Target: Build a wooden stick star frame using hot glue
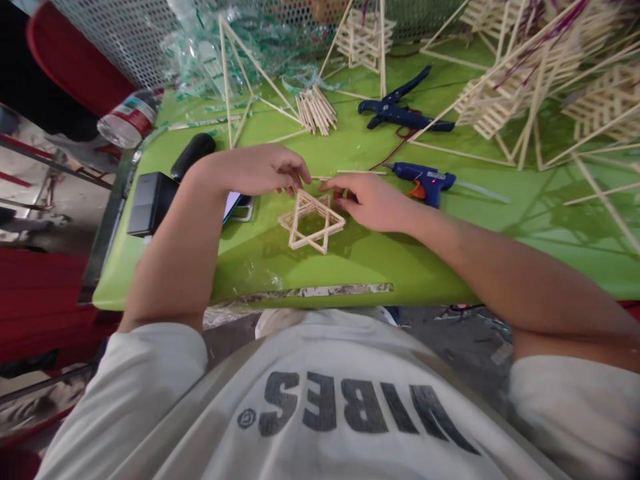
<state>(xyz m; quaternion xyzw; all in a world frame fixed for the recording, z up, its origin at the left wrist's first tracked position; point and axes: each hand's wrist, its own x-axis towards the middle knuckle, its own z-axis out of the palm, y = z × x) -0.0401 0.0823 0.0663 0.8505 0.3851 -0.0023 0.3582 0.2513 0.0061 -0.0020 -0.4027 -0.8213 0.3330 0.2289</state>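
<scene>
**Stick star and both hands at the green table**

Item 1: a six-pointed star (311, 221) built of layered wooden sticks, lying flat on the green table (380, 267), near its front edge and directly ahead of the person.

Item 2: left hand (265, 168), fingers curled down and pinched narrow at the star's upper point, touching the sticks there.

Item 3: right hand (371, 200), fingers bent and close together, fingertips at the star's upper right edge. Between the two hands a single thin stick (320, 178) lies level just above the star (which hand grips it cannot be told).

Item 4: blue glue gun (424, 180), on its side just beyond the right hand, nozzle pointing left, a glue rod protruding from its rear.

Item 5: dark blue pliers-type cutter (400, 112), farther back, handles spread.

Item 6: bundle of loose sticks (315, 110), behind the left hand.

Item 7: finished stick frames and lattice pieces (520, 87), crowded on the right rear of the table.

Item 8: plastic bottle (129, 120) at the left rear corner; black case (150, 203) and a phone (235, 203) beside the left forearm.
</scene>
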